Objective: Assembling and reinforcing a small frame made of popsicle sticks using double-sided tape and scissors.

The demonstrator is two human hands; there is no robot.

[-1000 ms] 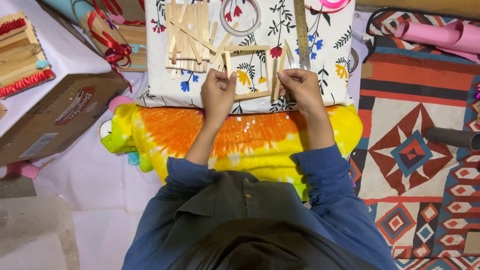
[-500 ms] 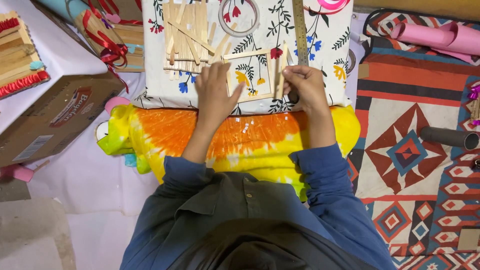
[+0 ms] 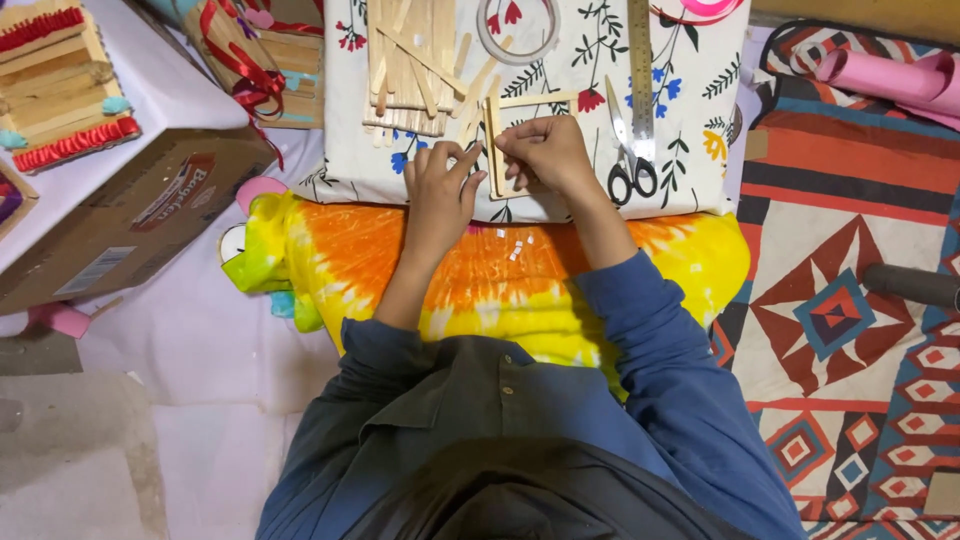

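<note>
from the head view, the left hand [image 3: 438, 190] pressed flat wooden sticks of a square stick frame [image 3: 520, 140] on a floral cloth [image 3: 680, 120]. the right hand [image 3: 545, 150] curled, pinching the frame's top. a loose pile of sticks [image 3: 410, 70], steel ruler [image 3: 640, 60] and scissors [image 3: 630, 165] lay near.

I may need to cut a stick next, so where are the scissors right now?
In the head view the scissors lie on the floral cloth, just right of the right hand, beside the ruler.
</note>
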